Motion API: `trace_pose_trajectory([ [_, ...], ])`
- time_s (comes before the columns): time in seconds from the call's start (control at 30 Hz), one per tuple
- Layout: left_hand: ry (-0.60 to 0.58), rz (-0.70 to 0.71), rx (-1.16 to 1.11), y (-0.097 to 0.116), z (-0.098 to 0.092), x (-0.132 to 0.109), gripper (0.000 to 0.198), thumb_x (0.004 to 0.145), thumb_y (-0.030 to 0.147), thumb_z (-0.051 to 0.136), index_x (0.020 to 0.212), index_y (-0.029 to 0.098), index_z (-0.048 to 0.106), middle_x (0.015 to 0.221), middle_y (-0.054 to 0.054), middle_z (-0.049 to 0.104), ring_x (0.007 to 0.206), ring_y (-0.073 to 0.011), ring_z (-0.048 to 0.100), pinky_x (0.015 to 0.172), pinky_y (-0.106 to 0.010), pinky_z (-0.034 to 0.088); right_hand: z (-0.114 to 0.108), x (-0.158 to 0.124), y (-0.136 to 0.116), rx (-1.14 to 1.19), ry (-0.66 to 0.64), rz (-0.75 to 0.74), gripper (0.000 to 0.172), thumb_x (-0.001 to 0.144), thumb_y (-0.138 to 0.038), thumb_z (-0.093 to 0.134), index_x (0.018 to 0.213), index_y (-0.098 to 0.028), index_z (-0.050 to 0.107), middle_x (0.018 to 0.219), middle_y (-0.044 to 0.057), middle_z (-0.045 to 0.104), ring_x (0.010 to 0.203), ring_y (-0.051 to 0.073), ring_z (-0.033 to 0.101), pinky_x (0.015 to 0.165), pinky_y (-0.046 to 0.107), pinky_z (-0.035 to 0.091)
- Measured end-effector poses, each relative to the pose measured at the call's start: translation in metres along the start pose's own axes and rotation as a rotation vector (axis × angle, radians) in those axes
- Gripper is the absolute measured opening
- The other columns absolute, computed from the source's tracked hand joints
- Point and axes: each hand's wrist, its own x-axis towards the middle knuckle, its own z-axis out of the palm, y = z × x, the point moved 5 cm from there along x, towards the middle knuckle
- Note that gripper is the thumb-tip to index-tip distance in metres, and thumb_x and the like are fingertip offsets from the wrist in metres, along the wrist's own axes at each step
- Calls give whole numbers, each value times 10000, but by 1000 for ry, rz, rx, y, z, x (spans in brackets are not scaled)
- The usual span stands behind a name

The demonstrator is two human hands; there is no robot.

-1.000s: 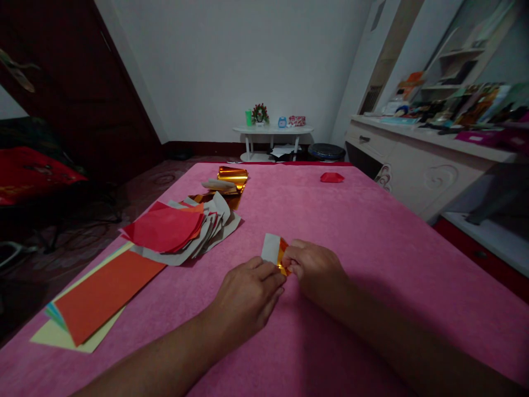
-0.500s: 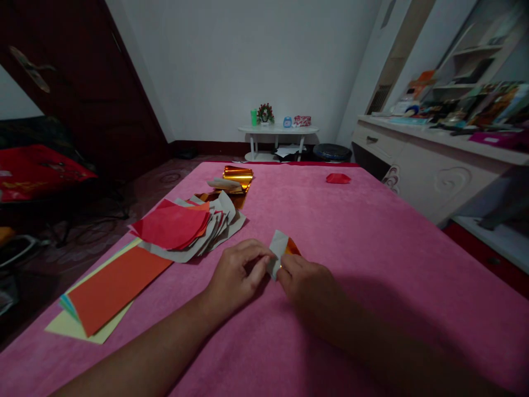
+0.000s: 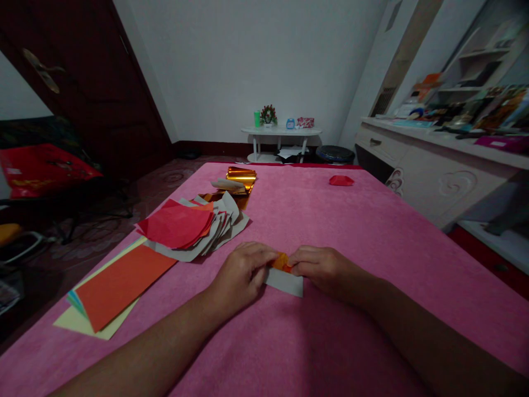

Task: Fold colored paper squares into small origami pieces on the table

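A small folded piece of paper (image 3: pixel 285 282), grey-white on one side and shiny orange-gold on the other, lies on the pink cloth in front of me. My left hand (image 3: pixel 242 271) pinches its left end, thumb below and fingers on top. At the opposite end, my right hand (image 3: pixel 320 269) grips the gold part between thumb and fingers. A grey strip shows along the near side, with the gold part beyond it. The fingertips hide both ends of the fold.
Left of my hands lie a pile of red and grey paper sheets (image 3: pixel 176 225) and orange paper (image 3: pixel 126 284) over other coloured sheets. Gold foil (image 3: pixel 242 177) sits farther back. A folded red paper piece (image 3: pixel 341 181) rests at the far right of the pink-covered table (image 3: pixel 397 286).
The paper has turned, so its grey strip now runs left to right on the near side. My right hand has moved right and up, onto the paper's right end.
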Motion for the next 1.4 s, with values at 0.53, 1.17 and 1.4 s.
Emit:
trace_pose_trajectory([
  [0.53, -279, 84, 321, 24, 10, -13, 351, 811, 483, 577, 1012, 206, 653, 1032, -74, 644, 912, -235, 588, 724, -365, 500, -8, -2, 9, 282, -13, 174, 271, 756, -22, 557, 928, -190, 681, 1006, 42, 584, 929, 147, 559, 842, 282, 440],
  [1.17, -163, -21, 264, 17, 12, -12, 198, 872, 298, 526, 1012, 223, 644, 999, -38, 672, 887, -185, 600, 777, -331, 501, 5, 2, 20, 503, 161, 405, 62, 714, -116, 666, 692, -166, 636, 882, 20, 593, 809, 136, 579, 770, 281, 462],
  [1.4, -223, 47, 335, 21, 13, -13, 218, 898, 296, 481, 1012, 292, 667, 1082, -19, 641, 922, -191, 578, 762, -331, 498, 5, 2, 18, 484, 184, 423, 75, 697, -100, 670, 696, -170, 640, 858, 13, 598, 807, 135, 582, 768, 272, 458],
])
